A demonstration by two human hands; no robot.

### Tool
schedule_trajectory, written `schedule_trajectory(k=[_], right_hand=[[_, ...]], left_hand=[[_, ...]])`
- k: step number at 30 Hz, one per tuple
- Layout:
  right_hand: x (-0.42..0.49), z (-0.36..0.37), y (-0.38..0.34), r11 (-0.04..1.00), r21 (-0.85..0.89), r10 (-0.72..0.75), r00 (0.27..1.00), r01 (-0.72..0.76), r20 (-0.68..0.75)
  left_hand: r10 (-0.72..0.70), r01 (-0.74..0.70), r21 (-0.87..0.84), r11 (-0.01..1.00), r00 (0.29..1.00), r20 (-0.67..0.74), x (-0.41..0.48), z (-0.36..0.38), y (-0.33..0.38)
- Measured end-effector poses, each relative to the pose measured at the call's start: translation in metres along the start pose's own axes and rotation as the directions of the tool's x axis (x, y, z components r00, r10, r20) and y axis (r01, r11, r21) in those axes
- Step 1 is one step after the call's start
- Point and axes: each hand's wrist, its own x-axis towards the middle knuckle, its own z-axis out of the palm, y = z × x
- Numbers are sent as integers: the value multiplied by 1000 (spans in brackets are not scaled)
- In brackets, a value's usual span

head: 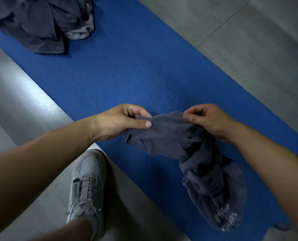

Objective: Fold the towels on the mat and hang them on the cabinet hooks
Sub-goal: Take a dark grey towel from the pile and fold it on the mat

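- Our left hand (122, 121) is pinching one end of a grey towel (193, 153), thumb on top, fingers curled under
- Our right hand (207, 120) pinches the same top edge just beside it, fingertips bunched on the fabric
- Only a short stretch of edge runs between the two hands, so we judge we're hunting for corners before spreading it out
- The rest of the towel hangs twisted below the right hand; its lower end with white lettering reaches down over the blue mat (127, 75). Can't tell if it rests there or dangles
- Towel is held up off the mat, probably so the twists drop out under their own weight
- A pile of crumpled towels (43, 23) sits on the mat well beyond the left hand, not yet folded
- A grey shoe (85, 185) stands on the floor under the left forearm, at the mat's edge
- No cabinet or hooks in view, so hanging is a long way off
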Motion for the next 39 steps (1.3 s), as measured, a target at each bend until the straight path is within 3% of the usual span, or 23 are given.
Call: schedule_trajectory(k=[4, 7, 9, 11, 13, 15, 17, 18, 22, 25, 28, 32, 34, 36, 39], right_hand=[[0, 1, -6, 994, 12, -106, 987, 108, -119], [-5, 13, -16, 973, -20, -229, 957, 229, -178], [-14, 28, -26, 945, -97, -323, 938, 312, -123], [-24, 44, -29, 930, -125, -354, 934, 347, -38], [-29, 49, -29, 947, -24, -321, 947, 321, -21], [-28, 47, -30, 940, 225, -249, 967, 255, -59], [-25, 42, -29, 880, 453, -120, 990, 142, -77], [-22, 39, -28, 875, 473, -78, 994, 103, -71], [-14, 41, -23, 968, 243, -70, 997, 59, 36], [-7, 46, -25, 988, 145, -51, 997, 58, -57], [4, 38, -32, 995, 78, -41, 971, 61, -236], [30, 13, -47, 994, 61, -55, 901, 91, -431], [49, 4, -57, 991, 89, -44, 874, 99, -484], [70, -3, -64, 981, 162, -5, 839, 111, -545], [102, -10, -71, 970, 203, 20, 789, 133, -614]], left_hand=[[-43, 46, 61, 997, 998, -39, -2, 3, 0], [-211, 208, -125, 970, 977, -6, 5, 15, 1], [-261, 274, -201, 941, 961, 88, 12, 21, 1], [-286, 292, -235, 927, 956, 61, 17, 27, 5], [-279, 261, -236, 936, 959, -45, 20, 32, 4], [-234, 203, -236, 950, 965, -114, 17, 33, 1], [-197, 165, -255, 953, 974, -107, 13, 32, -2], [-191, 162, -263, 951, 978, -89, 10, 32, -2], [-182, 164, -236, 958, 981, -60, 6, 35, 1], [-160, 142, -203, 969, 984, -74, 4, 28, 3], [-105, 95, -71, 993, 981, -162, -2, 9, 9], [31, 44, 261, 964, 961, -274, -12, -38, 14], [82, 79, 466, 881, 946, -315, -13, -67, 12], [123, 185, 659, 729, 912, -392, -14, -93, 9], [192, 301, 793, 530, 868, -458, -17, -116, 0]])
